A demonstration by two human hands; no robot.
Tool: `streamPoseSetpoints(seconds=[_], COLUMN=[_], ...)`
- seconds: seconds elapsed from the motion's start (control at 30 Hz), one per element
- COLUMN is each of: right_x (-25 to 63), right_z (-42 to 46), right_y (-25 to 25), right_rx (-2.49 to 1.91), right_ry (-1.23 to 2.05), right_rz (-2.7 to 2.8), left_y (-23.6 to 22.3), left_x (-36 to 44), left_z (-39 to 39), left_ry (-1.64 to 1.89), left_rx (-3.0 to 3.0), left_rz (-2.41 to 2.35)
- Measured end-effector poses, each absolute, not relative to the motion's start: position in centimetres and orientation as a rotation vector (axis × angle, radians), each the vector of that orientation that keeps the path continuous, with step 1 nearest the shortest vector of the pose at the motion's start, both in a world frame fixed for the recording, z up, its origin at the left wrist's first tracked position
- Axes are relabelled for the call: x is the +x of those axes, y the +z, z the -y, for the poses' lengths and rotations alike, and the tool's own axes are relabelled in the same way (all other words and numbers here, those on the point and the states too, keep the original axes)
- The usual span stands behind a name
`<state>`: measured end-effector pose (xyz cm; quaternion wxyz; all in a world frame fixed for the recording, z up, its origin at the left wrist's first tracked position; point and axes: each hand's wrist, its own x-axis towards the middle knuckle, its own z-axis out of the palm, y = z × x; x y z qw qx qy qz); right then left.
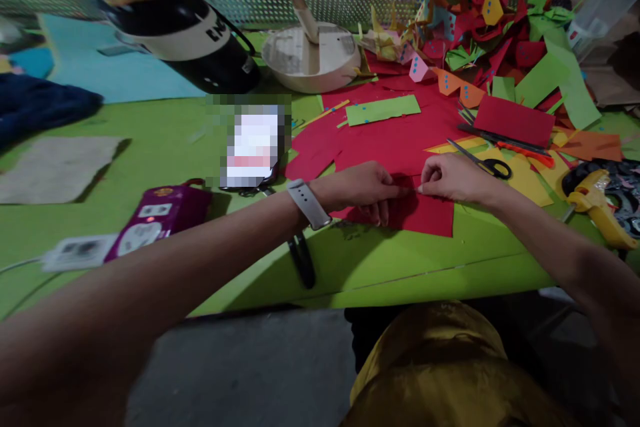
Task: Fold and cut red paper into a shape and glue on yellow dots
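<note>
My left hand (367, 188), with a grey watch band (306, 203) at the wrist, bends its fingers over a sheet of red paper (431, 219) near the table's front edge. My right hand (447, 177) pinches thumb and forefinger together at the upper edge of the same red paper, close to the left fingertips. Any small piece between the fingertips is too dark to make out. Larger red paper (390, 140) lies flat just beyond both hands, bearing a light green strip (384, 111). Scissors (493, 165) with black handles rest right of my right hand.
At the back right is a heap of coloured paper cuttings (450, 47). A yellow tape dispenser (600, 207) lies at the right edge. Leftward are a blurred phone (254, 147), a purple power outlet (160, 213), a black-and-white bottle (185, 33) and a fan base (330, 63).
</note>
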<state>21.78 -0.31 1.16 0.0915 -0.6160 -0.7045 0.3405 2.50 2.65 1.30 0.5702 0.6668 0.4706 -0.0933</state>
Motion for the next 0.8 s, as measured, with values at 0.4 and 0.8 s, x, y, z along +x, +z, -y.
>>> streamPoseSetpoints(seconds=[0.4,0.8], right_x=[21.9,22.3], right_z=[0.3,1.1], right_y=[1.1,1.0], right_rx=[-1.831,-1.732], right_ry=[1.009,0.960], right_rz=[2.111,2.097], left_y=[1.6,3.7], left_x=[0.2,-0.6], left_z=[-1.8,-1.6], left_ry=[-0.153,0.379], left_rx=[1.575,2.139], left_rz=[-1.154,-1.258])
